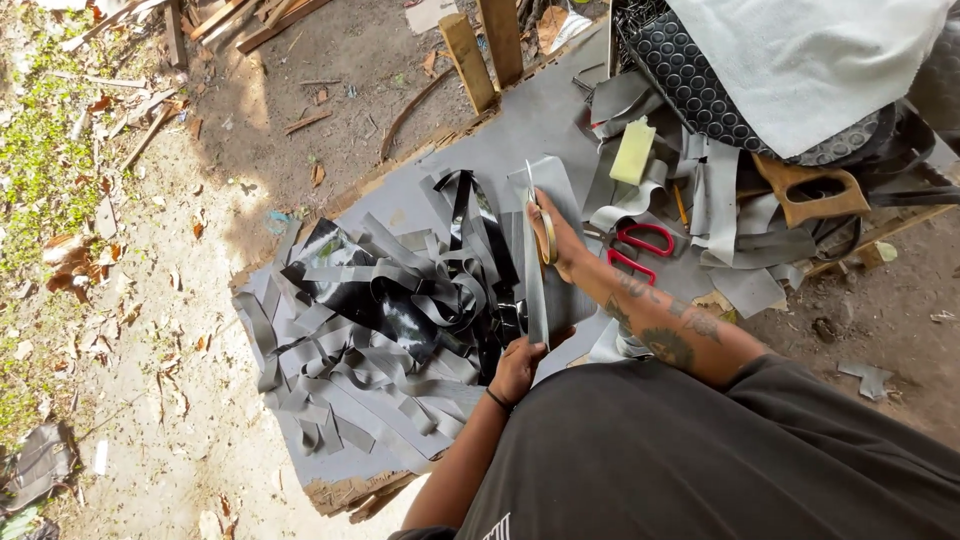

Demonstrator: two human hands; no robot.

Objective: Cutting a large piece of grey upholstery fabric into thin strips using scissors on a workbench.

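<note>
The left hand (518, 368) grips the near end of a long grey strip (535, 270), fingers curled around it at the desk's (520, 125) near edge. Up at the far end, the right hand (560, 240) holds a roll of tape (546, 238), brownish and standing on edge, pressed against the strip's side. Both hands are closed on what they hold, and the strip runs straight between them, from six o'clock up toward twelve.

At nine o'clock from the hands lies a big heap of cut strips (380, 340), grey ones tangled with glossy black ones, spilling toward the desk's left corner. At two o'clock from the right hand, just beside the forearm, sit red-handled scissors (635, 250), lying flat among more grey offcuts. Further toward one o'clock stands a pale yellow sponge block (632, 152), propped on the scraps. At three o'clock a handsaw's wooden handle (808, 190) pokes out from under a black studded rubber mat (700, 90), and a white cloth (810, 60) is draped over that mat in the top right corner.

The desk is a grey-covered board, its cardboard-like edge ragged at the near corner. Beyond it, at eleven o'clock, bare dirt ground (150, 300) shows, littered with dry leaves and wood offcuts (480, 50).
</note>
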